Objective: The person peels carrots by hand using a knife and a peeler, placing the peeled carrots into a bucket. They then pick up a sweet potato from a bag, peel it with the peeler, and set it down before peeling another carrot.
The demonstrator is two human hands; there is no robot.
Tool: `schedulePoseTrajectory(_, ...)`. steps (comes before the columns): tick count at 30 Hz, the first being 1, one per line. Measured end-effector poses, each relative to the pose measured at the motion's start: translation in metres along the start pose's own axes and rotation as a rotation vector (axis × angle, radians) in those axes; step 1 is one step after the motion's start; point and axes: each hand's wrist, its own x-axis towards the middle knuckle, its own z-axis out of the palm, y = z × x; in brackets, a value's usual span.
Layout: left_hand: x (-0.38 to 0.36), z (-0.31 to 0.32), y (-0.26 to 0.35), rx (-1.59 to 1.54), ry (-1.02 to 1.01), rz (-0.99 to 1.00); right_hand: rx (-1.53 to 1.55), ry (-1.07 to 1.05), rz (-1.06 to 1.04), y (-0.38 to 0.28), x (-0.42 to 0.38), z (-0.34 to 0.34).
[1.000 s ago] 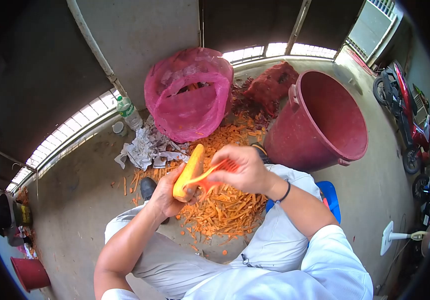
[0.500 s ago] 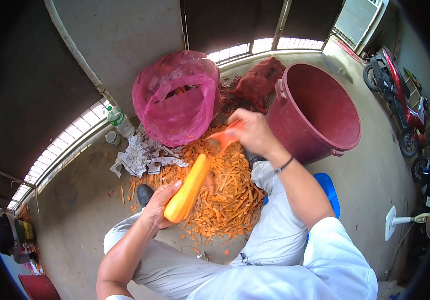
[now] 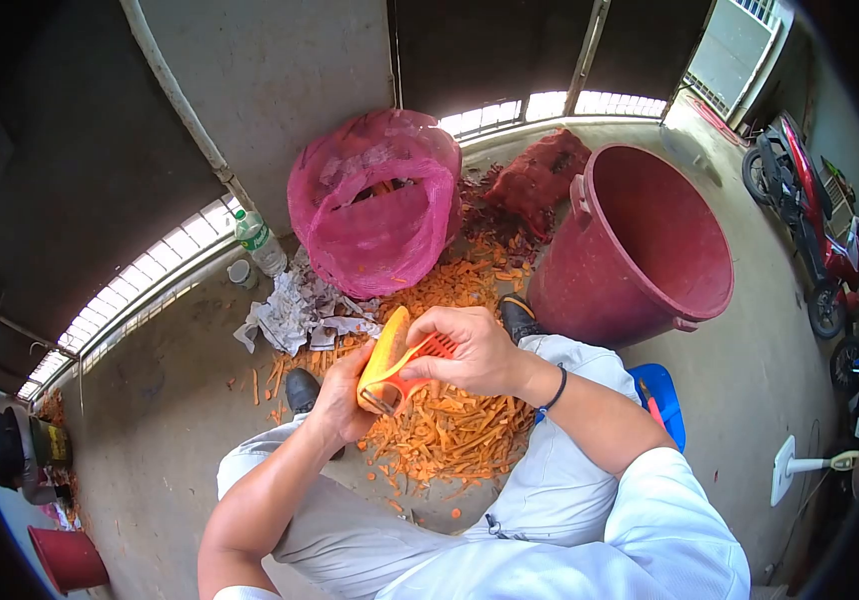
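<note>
My left hand is wrapped round a thick orange carrot, which points up and away from me. In my right hand is an orange peeler, its blade end lying against the carrot's near part. A dark band circles my right wrist. Below both hands, a heap of orange peelings covers the floor between my legs.
A pink mesh bag stands ahead, beside crumpled paper and a plastic bottle. To the right are a large maroon bin, a red mesh sack, a blue stool and a red motorcycle.
My right hand has come down and towards me, bringing the peeler onto the carrot. The carrot has turned more upright in my left hand. The whole view has shifted slightly.
</note>
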Motion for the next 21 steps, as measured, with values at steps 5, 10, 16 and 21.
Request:
schedulePoseTrajectory(5, -0.006, -0.007, 0.002, 0.024, -0.116, -0.075, 0.18, 0.04, 0.226, 0.009, 0.002, -0.008)
schedulePoseTrajectory(10, -0.025, -0.002, 0.007, 0.173, -0.19, -0.01, -0.681, 0.38, 0.359, 0.084, 0.015, -0.108)
schedulePoseTrajectory(16, 0.001, -0.018, 0.005, -0.051, -0.126, -0.077, -0.227, 0.467, 0.205, 0.06, 0.008, -0.073)
schedulePoseTrajectory(21, 0.019, -0.026, -0.005, -0.178, -0.176, -0.025, -0.072, 0.103, 0.059, 0.002, -0.004, -0.002)
